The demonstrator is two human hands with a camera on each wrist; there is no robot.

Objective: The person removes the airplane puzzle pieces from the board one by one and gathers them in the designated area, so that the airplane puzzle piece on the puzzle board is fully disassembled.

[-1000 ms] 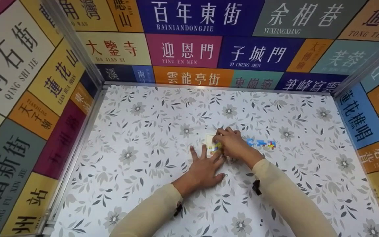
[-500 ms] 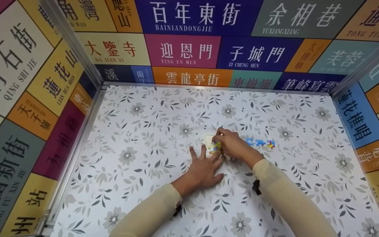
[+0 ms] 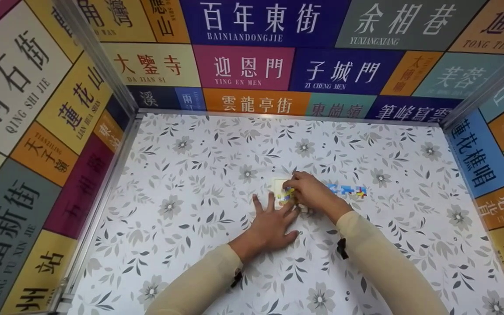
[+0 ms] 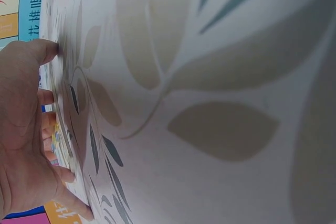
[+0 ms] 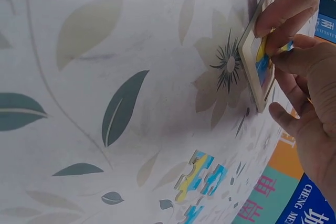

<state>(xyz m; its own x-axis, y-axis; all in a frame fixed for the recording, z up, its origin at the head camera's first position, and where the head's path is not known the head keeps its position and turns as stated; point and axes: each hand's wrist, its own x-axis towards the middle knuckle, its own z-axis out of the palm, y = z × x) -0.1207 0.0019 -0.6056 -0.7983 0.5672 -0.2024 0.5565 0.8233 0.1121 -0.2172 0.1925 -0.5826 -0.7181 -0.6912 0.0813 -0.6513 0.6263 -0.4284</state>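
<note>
Walls: panels (image 3: 243, 68) in many colours, printed with Chinese characters and Latin lettering, seen at back and both sides.
Surface: white tabletop (image 3: 217, 153) printed with grey flowers and leaves.
Puzzle board: small pale-edged puzzle board (image 3: 279, 183), laid on the tabletop between the hands; partly filled with yellow and blue, largely covered by fingers.
Left hand: left hand (image 3: 274, 227) laid palm down, fingers straight and spread apart, fingertips placed at the board's near side; nothing gripped.
Right hand: right hand (image 3: 311, 190) curled over the board's right part; thumb and fingertips brought together, a puzzle piece (image 5: 287, 45) pinched between them, mostly hidden.
Loose pieces: blue loose pieces (image 3: 346, 190) with some yellow and red, lined up on the tabletop just right of the right hand.
Sleeves: beige sleeves (image 3: 383, 258) worn on both arms, a dark band (image 3: 342, 248) seen under the right cuff.
</note>
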